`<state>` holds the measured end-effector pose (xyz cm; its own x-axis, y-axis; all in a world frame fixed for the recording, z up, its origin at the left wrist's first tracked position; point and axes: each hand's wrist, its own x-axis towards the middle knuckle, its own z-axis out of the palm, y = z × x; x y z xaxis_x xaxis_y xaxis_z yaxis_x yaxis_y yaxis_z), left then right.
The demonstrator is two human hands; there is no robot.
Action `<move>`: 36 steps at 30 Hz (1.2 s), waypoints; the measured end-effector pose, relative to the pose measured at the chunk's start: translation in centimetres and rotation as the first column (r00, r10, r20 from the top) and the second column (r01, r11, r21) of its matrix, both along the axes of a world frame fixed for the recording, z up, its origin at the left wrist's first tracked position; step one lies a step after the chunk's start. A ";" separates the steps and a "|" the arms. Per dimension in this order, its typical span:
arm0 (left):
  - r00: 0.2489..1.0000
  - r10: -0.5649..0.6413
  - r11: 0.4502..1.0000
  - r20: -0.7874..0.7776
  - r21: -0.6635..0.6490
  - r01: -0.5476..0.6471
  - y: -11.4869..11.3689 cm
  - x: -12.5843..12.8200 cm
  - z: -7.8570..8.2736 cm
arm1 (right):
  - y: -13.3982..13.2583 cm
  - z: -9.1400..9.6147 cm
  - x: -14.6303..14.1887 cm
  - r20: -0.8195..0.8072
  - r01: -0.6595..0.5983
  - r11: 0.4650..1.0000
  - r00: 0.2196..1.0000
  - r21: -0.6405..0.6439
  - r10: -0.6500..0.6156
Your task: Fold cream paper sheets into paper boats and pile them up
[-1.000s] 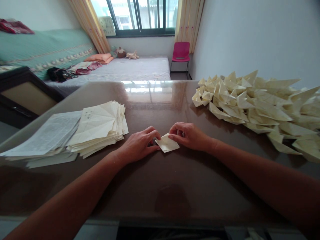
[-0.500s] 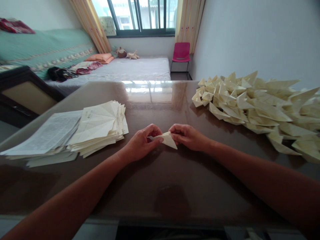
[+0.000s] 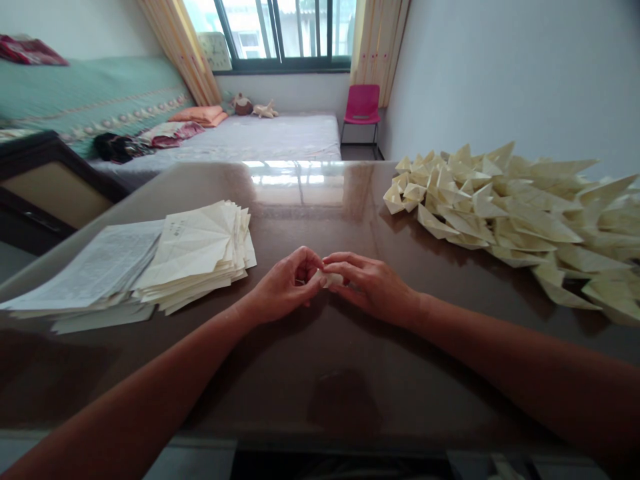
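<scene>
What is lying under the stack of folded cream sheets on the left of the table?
Under the stack of folded sheets, printed pages stick out to the left, resting on the table. How far they continue beneath is covered.

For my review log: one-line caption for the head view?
Both hands, left hand and right hand, pinch a small folded paper over a brown table.

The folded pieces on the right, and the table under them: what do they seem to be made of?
The folded pieces look like thin cream paper, matte, with sharp creases. The table has a dark brown, glossy top, perhaps glass or polished stone; it mirrors the window.
</scene>
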<state>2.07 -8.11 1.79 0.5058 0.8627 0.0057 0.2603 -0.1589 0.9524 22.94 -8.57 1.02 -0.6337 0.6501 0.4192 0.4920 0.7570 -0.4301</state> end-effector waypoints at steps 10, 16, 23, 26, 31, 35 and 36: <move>0.995 0.020 0.987 -0.095 0.160 -0.004 -0.5 0.0 0.5 | 1.0 -0.1 0.3 -0.085 -0.072 0.994 0.994 -0.085 0.064; 0.986 0.013 0.972 -0.165 0.233 0.026 -0.7 0.1 0.5 | 0.6 0.2 0.0 -0.141 -0.041 0.960 0.990 -0.278 0.001; 0.957 0.038 0.912 -0.289 0.401 0.085 -1.1 0.3 0.5 | 0.0 0.8 -0.4 -0.172 -0.033 0.918 0.984 -0.394 -0.039; 0.941 0.045 0.887 -0.335 0.446 0.117 -1.2 0.3 0.7 | 0.3 1.0 -0.2 -0.215 -0.107 0.865 0.977 -0.490 0.000; 0.922 0.074 0.866 -0.381 0.483 0.130 -1.4 0.6 0.8 | 0.4 0.9 -0.1 -0.188 -0.131 0.847 0.981 -0.515 0.038; 0.902 0.150 0.849 -0.405 0.520 0.092 -1.7 1.3 0.6 | -0.4 0.3 -0.8 0.015 0.089 0.980 0.996 -0.177 -0.087; 0.895 0.178 0.846 -0.410 0.528 0.074 -1.8 1.5 0.5 | -0.5 0.1 -1.0 0.046 0.114 0.988 0.993 -0.108 -0.110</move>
